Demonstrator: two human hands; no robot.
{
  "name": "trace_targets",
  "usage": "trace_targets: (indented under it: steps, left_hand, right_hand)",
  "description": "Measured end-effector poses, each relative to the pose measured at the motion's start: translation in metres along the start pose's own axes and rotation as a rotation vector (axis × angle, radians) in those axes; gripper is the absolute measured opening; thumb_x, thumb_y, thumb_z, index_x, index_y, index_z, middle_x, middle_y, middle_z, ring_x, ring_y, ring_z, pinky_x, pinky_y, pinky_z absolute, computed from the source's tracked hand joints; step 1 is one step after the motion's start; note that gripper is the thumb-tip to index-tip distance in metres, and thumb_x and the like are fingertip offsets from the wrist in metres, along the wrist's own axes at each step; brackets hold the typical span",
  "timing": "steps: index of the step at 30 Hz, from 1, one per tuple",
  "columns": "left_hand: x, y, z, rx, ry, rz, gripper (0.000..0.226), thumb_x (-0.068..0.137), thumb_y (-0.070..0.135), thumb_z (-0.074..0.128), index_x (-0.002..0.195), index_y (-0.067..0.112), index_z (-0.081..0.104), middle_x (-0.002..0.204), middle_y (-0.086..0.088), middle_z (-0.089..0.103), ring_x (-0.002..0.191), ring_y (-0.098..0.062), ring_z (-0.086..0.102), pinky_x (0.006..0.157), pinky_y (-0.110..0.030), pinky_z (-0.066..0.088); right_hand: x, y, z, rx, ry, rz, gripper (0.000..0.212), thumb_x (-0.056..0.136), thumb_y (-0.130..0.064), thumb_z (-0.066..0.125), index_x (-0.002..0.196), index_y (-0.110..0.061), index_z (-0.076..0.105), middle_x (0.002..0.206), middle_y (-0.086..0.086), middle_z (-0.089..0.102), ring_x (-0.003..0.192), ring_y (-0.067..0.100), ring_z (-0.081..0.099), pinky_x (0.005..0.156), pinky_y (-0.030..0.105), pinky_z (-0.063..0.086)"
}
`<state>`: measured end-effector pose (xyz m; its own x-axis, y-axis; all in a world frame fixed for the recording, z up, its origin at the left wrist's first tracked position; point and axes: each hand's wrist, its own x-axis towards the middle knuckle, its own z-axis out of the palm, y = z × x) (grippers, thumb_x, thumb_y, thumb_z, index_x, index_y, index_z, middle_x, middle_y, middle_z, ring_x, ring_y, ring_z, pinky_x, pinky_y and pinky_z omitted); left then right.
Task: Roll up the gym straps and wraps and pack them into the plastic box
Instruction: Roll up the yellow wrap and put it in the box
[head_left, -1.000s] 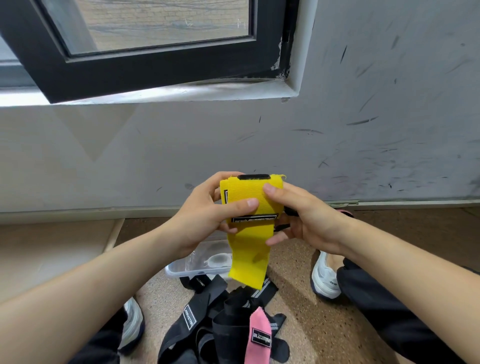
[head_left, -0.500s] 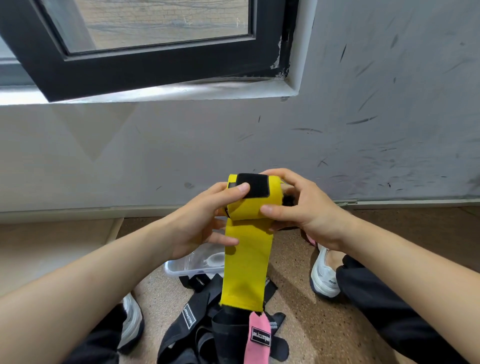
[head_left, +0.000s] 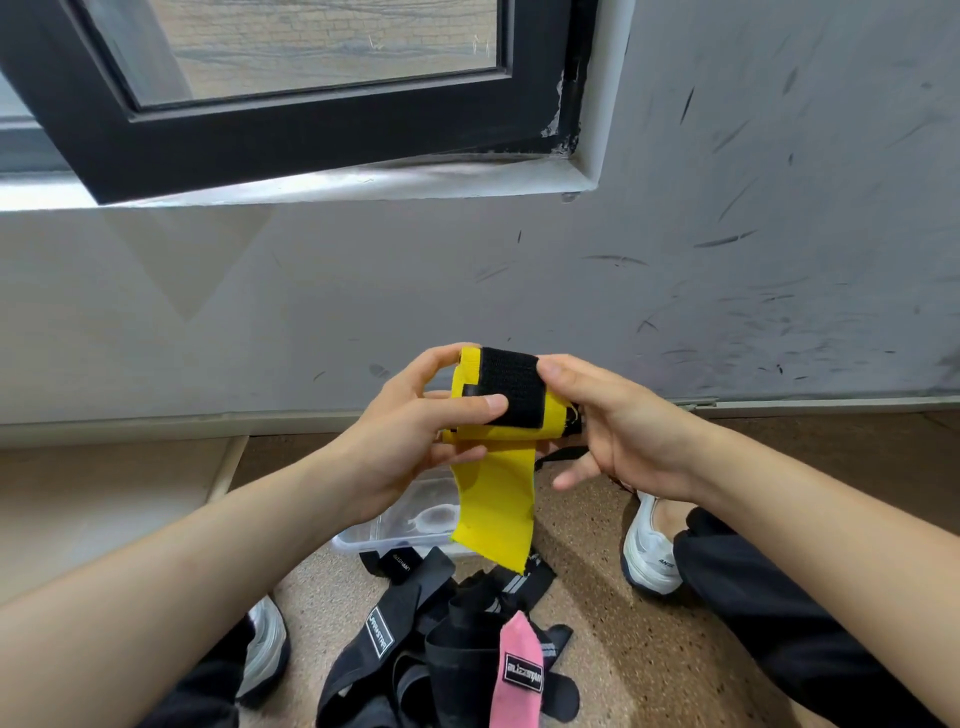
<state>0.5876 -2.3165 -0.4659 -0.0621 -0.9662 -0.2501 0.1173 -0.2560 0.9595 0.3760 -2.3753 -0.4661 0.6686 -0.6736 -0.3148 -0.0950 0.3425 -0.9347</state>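
Note:
A yellow wrap (head_left: 496, 499) with a black velcro patch is held up in front of the wall, partly rolled, its loose tail hanging down. My left hand (head_left: 415, 441) grips the roll's left end, thumb pressed on the velcro. My right hand (head_left: 613, 431) holds the right end, thumb on top. Below the tail sits a clear plastic box (head_left: 400, 525), mostly hidden by the wrap and my left hand. On the floor in front lies a pile of black straps (head_left: 441, 634) with a pink wrap (head_left: 519, 670) on it.
I sit on a speckled brown floor (head_left: 597, 623) facing a scuffed grey wall (head_left: 675, 260). White shoes (head_left: 649, 545) and dark trouser legs flank the pile. A black-framed window (head_left: 311, 104) juts out overhead.
The yellow roll has been turned, so the black velcro patch now faces me more fully. The hanging tail has grown shorter than half a second ago. Both hands have shifted their hold on the roll.

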Motion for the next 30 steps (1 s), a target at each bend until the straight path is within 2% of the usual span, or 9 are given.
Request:
trace_targets:
  steps: [5, 8, 12, 14, 17, 20, 24, 27, 30]
  left_hand:
    - [-0.001, -0.003, 0.003, -0.017, -0.002, 0.002, 0.067, 0.075, 0.021, 0.081, 0.136, 0.034, 0.058, 0.117, -0.009, 0.075, 0.106, -0.025, 0.075, 0.081, -0.033, 0.061]
    - [-0.003, 0.000, 0.003, -0.007, -0.025, -0.040, 0.058, 0.085, 0.019, 0.077, 0.137, 0.035, 0.058, 0.119, -0.006, 0.075, 0.108, -0.023, 0.074, 0.083, -0.033, 0.062]
    - [-0.006, 0.007, 0.005, 0.115, -0.035, -0.121, 0.036, 0.087, 0.046, 0.070, 0.123, 0.042, 0.067, 0.118, 0.005, 0.075, 0.102, -0.018, 0.075, 0.074, -0.034, 0.061]
    - [-0.007, 0.009, 0.003, 0.157, -0.031, -0.185, 0.045, 0.078, 0.061, 0.069, 0.119, 0.043, 0.068, 0.116, 0.004, 0.076, 0.099, -0.019, 0.076, 0.073, -0.035, 0.061]
    - [-0.007, 0.009, -0.002, 0.160, -0.044, -0.255, 0.060, 0.071, 0.069, 0.067, 0.122, 0.038, 0.068, 0.115, -0.006, 0.077, 0.101, -0.024, 0.076, 0.075, -0.037, 0.061]
    - [-0.007, 0.010, -0.002, 0.113, -0.073, -0.279, 0.059, 0.075, 0.067, 0.064, 0.125, 0.037, 0.065, 0.112, -0.008, 0.078, 0.100, -0.026, 0.076, 0.084, -0.040, 0.060]
    - [-0.008, 0.008, 0.000, 0.065, -0.026, -0.238, 0.046, 0.086, 0.055, 0.066, 0.126, 0.034, 0.064, 0.108, 0.001, 0.079, 0.096, -0.019, 0.077, 0.082, -0.038, 0.059]
    - [-0.008, 0.006, 0.002, 0.025, -0.004, -0.201, 0.040, 0.089, 0.046, 0.068, 0.128, 0.036, 0.063, 0.121, 0.003, 0.075, 0.104, -0.019, 0.075, 0.074, -0.033, 0.058]
    - [-0.007, 0.004, 0.005, -0.020, 0.019, -0.130, 0.055, 0.078, 0.040, 0.075, 0.131, 0.037, 0.060, 0.123, 0.005, 0.074, 0.109, -0.015, 0.073, 0.067, -0.027, 0.059]
  right_hand:
    - [0.001, 0.003, 0.002, 0.092, 0.053, -0.014, 0.044, 0.095, -0.043, 0.060, 0.132, -0.019, 0.064, 0.128, 0.016, 0.068, 0.108, 0.029, 0.071, 0.066, 0.032, 0.059]
    - [0.002, 0.007, 0.005, 0.156, 0.077, -0.066, 0.040, 0.095, -0.036, 0.063, 0.129, -0.016, 0.066, 0.127, 0.016, 0.069, 0.106, 0.027, 0.072, 0.065, 0.030, 0.060]
    - [0.004, 0.011, 0.009, 0.177, 0.116, -0.150, 0.045, 0.087, -0.025, 0.069, 0.131, -0.015, 0.062, 0.121, 0.018, 0.071, 0.097, 0.028, 0.074, 0.061, 0.029, 0.061]
    - [0.005, 0.011, 0.009, 0.164, 0.147, -0.183, 0.049, 0.085, -0.021, 0.071, 0.133, -0.014, 0.060, 0.122, 0.022, 0.070, 0.100, 0.033, 0.074, 0.062, 0.030, 0.061]
    - [0.006, 0.015, 0.008, 0.122, 0.186, -0.220, 0.052, 0.083, -0.017, 0.073, 0.133, -0.016, 0.059, 0.125, 0.026, 0.065, 0.101, 0.036, 0.074, 0.064, 0.032, 0.061]
    - [0.007, 0.021, 0.010, 0.058, 0.201, -0.267, 0.052, 0.083, -0.013, 0.074, 0.132, -0.018, 0.059, 0.125, 0.023, 0.060, 0.100, 0.035, 0.074, 0.067, 0.035, 0.061]
    - [0.006, 0.023, 0.013, -0.018, 0.192, -0.323, 0.052, 0.081, -0.011, 0.076, 0.129, -0.023, 0.058, 0.122, 0.009, 0.058, 0.098, 0.028, 0.074, 0.071, 0.039, 0.062]
    - [0.005, 0.016, 0.011, -0.019, 0.188, -0.260, 0.054, 0.079, -0.018, 0.080, 0.129, -0.024, 0.061, 0.130, 0.010, 0.056, 0.104, 0.031, 0.073, 0.071, 0.043, 0.062]
    - [0.004, 0.007, 0.005, 0.074, 0.145, -0.132, 0.043, 0.087, -0.038, 0.074, 0.127, -0.023, 0.066, 0.127, 0.010, 0.064, 0.109, 0.031, 0.071, 0.074, 0.043, 0.061]
